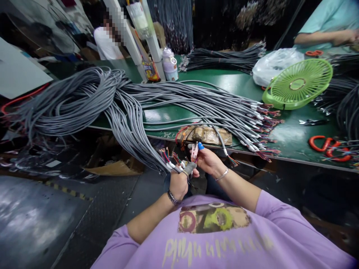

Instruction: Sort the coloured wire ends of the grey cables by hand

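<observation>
The counter point(232, 85) carries grey cables point(81, 97) at ten o'clock, probably springy, best held by their sheaths point(140, 144); left fingers point(189, 169) clasp ends point(171, 166), right fingers point(201, 146) pinch a pale piece point(194, 152).

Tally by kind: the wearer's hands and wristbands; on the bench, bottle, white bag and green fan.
Hands, left hand and right hand: 2
Wristbands: 2
Bottle: 1
White bag: 1
Green fan: 1
Total: 7

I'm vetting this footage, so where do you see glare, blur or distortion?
In the head view, glare whitens the green tabletop in patches; the fan at top left looks blurred and stretched; wire ends by the left hand look slightly soft.
</observation>
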`<state>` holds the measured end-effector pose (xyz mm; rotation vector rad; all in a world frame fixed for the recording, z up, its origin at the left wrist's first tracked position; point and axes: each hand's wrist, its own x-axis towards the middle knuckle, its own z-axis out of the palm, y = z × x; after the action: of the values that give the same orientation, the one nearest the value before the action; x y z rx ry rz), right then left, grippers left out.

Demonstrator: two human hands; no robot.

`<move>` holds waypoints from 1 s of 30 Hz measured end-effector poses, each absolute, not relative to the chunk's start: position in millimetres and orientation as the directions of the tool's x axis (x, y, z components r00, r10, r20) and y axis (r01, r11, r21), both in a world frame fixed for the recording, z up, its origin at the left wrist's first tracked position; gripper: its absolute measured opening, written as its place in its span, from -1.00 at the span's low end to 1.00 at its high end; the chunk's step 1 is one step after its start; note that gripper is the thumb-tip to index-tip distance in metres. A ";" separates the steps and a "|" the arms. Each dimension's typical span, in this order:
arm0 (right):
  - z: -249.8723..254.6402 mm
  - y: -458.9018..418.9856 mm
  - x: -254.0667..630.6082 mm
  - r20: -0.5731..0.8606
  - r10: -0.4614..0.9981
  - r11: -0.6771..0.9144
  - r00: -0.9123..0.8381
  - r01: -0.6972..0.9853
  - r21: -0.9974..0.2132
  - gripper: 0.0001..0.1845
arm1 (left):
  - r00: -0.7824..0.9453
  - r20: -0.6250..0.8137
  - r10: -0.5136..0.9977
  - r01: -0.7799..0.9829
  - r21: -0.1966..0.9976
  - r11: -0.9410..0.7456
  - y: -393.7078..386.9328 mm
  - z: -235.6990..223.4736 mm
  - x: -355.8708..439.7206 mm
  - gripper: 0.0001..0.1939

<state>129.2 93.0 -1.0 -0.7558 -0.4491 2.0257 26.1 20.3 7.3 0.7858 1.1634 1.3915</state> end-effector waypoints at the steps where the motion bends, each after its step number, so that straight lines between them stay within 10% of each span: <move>1: -1.7 92.4 128.4 -0.331 0.852 -0.523 -0.406 -0.629 -0.574 -0.64 | -0.170 -0.150 0.974 -0.316 0.945 0.091 20.2 7.0 26.2 -0.77; 30: 1.6 89.1 141.9 -0.284 0.817 -0.565 -0.502 -0.599 -0.568 -0.78 | -0.219 -0.194 0.956 -0.402 0.911 0.092 20.6 13.6 25.5 -0.75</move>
<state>141.9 89.1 1.6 -0.6756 -0.5077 2.1115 25.5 20.6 13.6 0.6719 1.1485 1.4415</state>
